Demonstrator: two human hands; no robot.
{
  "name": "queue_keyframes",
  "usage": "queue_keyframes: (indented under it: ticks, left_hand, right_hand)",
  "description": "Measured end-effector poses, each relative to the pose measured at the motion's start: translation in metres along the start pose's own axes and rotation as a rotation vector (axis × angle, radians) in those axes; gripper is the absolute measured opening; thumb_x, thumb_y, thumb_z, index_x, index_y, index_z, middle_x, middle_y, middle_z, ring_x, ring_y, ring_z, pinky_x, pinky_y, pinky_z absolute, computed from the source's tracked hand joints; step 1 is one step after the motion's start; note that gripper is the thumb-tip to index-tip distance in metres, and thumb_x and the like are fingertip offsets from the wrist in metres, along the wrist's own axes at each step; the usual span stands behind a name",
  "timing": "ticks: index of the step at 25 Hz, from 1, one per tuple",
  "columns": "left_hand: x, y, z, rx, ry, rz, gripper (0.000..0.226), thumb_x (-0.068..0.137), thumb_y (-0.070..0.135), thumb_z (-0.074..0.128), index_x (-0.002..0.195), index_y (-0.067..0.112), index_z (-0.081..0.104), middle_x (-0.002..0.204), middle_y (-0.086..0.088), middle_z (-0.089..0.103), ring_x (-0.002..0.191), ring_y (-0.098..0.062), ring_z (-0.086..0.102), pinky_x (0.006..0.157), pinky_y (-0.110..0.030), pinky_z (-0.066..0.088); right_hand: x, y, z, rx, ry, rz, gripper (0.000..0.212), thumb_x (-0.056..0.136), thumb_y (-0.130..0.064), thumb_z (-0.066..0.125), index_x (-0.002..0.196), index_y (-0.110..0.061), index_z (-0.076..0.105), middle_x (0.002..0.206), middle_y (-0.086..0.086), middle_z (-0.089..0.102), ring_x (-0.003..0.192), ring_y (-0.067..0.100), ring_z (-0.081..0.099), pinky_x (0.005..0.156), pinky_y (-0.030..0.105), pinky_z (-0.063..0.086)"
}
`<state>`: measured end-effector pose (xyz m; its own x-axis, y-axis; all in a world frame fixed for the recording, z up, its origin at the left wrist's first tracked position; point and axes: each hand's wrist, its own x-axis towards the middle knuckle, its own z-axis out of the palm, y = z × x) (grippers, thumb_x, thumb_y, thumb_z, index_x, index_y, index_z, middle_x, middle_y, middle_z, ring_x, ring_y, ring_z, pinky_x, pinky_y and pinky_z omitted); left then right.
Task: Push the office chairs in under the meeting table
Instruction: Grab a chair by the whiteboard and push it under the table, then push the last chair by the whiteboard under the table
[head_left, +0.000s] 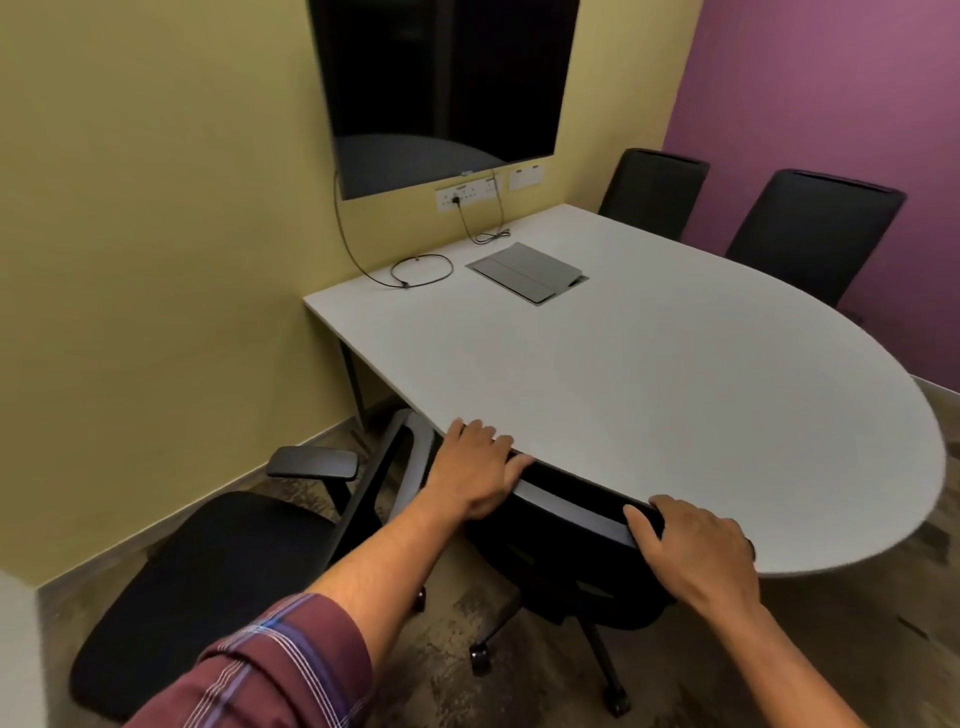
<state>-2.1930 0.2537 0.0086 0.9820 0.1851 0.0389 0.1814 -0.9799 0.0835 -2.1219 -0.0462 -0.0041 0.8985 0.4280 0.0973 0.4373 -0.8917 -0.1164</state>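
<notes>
A white meeting table (649, 395) with a rounded near end fills the middle of the view. A black office chair (576, 561) stands at its near edge, its backrest top touching the tabletop rim and its seat hidden under the table. My left hand (475, 470) and my right hand (696, 551) both grip the top of that backrest. A second black chair (208, 587) stands out from the table at the lower left, turned sideways, its armrest (314, 462) showing. Two more black chairs (657, 189) (815, 228) stand at the far side by the purple wall.
A dark screen (441, 88) hangs on the yellow wall above wall sockets (467, 192). Cables (421, 273) and a grey floor-box lid (527, 273) lie at the table's far end. Patterned carpet (519, 691) covers the floor. The yellow wall runs close along the left.
</notes>
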Motion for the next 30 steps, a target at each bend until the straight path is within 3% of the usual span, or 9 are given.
queue_keyframes:
  ticks: [4, 8, 11, 15, 19, 22, 26, 30]
  left_hand:
    - [-0.028, -0.004, -0.013, -0.057, 0.067, -0.058, 0.074, 0.110, 0.067, 0.029, 0.159, 0.013, 0.045, 0.163, -0.014, 0.048, 0.153, -0.033, 0.036, 0.130, -0.052, 0.022]
    - [-0.077, -0.018, -0.018, -0.013, 0.150, -0.306, 0.092, 0.101, 0.076, 0.014, 0.165, 0.013, 0.033, 0.171, -0.013, 0.038, 0.161, -0.032, 0.026, 0.134, -0.053, 0.019]
    - [-0.116, -0.032, -0.016, 0.040, 0.097, -0.555, 0.107, 0.093, 0.083, -0.002, 0.170, 0.012, 0.021, 0.177, -0.013, 0.026, 0.166, -0.031, 0.014, 0.136, -0.053, 0.014]
    - [-0.158, -0.058, -0.020, 0.061, 0.068, -0.783, 0.115, 0.089, 0.088, -0.005, 0.169, 0.011, 0.022, 0.177, -0.014, 0.025, 0.166, -0.031, 0.014, 0.135, -0.053, 0.012]
    - [-0.186, -0.066, -0.022, 0.082, 0.010, -0.927, 0.113, 0.090, 0.090, 0.002, 0.168, 0.012, 0.028, 0.175, -0.013, 0.033, 0.164, -0.031, 0.022, 0.134, -0.054, 0.016]
    - [-0.202, -0.053, -0.012, 0.075, 0.016, -0.986, 0.123, 0.082, 0.093, -0.009, 0.164, 0.014, 0.036, 0.167, -0.008, 0.046, 0.158, -0.028, 0.036, 0.131, -0.053, 0.025]
    - [-0.208, -0.026, 0.012, -0.085, 0.022, -1.052, 0.139, 0.068, 0.097, -0.026, 0.167, 0.018, 0.030, 0.165, -0.005, 0.049, 0.150, -0.025, 0.046, 0.126, -0.053, 0.033]
    - [-0.215, -0.006, 0.027, 0.086, 0.011, -1.096, 0.121, 0.082, 0.096, -0.015, 0.164, 0.023, 0.036, 0.154, -0.001, 0.058, 0.136, -0.022, 0.058, 0.113, -0.048, 0.047]
  right_hand:
    - [0.019, -0.019, 0.003, 0.145, -0.036, -0.136, 0.064, 0.105, -0.060, 0.039, 0.148, -0.017, 0.059, 0.144, 0.008, 0.068, 0.127, 0.028, 0.066, 0.108, 0.048, 0.048]
    - [0.049, -0.081, -0.007, 0.294, -0.004, -0.435, 0.062, 0.106, -0.053, 0.042, 0.153, -0.013, 0.055, 0.158, 0.011, 0.056, 0.146, 0.029, 0.051, 0.122, 0.046, 0.037]
    - [0.067, -0.138, -0.013, 0.315, 0.011, -0.694, 0.068, 0.102, -0.055, 0.039, 0.154, -0.013, 0.053, 0.161, 0.011, 0.052, 0.146, 0.030, 0.049, 0.120, 0.042, 0.035]
    - [0.081, -0.209, -0.010, 0.244, -0.043, -0.970, 0.069, 0.106, -0.057, 0.037, 0.162, -0.018, 0.042, 0.169, 0.007, 0.040, 0.154, 0.025, 0.037, 0.127, 0.042, 0.025]
    - [0.093, -0.260, 0.004, 0.183, -0.139, -1.121, 0.070, 0.108, -0.060, 0.032, 0.166, -0.020, 0.032, 0.175, 0.006, 0.029, 0.160, 0.022, 0.023, 0.131, 0.041, 0.011]
    - [0.098, -0.285, 0.022, 0.157, -0.241, -1.172, 0.074, 0.109, -0.063, 0.030, 0.167, -0.016, 0.030, 0.175, 0.008, 0.028, 0.161, 0.023, 0.022, 0.131, 0.044, 0.012]
    - [0.097, -0.299, 0.052, 0.073, -0.345, -1.216, 0.087, 0.102, -0.073, 0.018, 0.163, -0.015, 0.039, 0.171, 0.008, 0.038, 0.160, 0.023, 0.025, 0.132, 0.046, 0.009]
    - [0.102, -0.305, 0.068, 0.030, -0.290, -1.257, 0.089, 0.098, -0.079, 0.015, 0.141, -0.019, 0.064, 0.147, 0.004, 0.064, 0.144, 0.023, 0.049, 0.130, 0.049, 0.014]
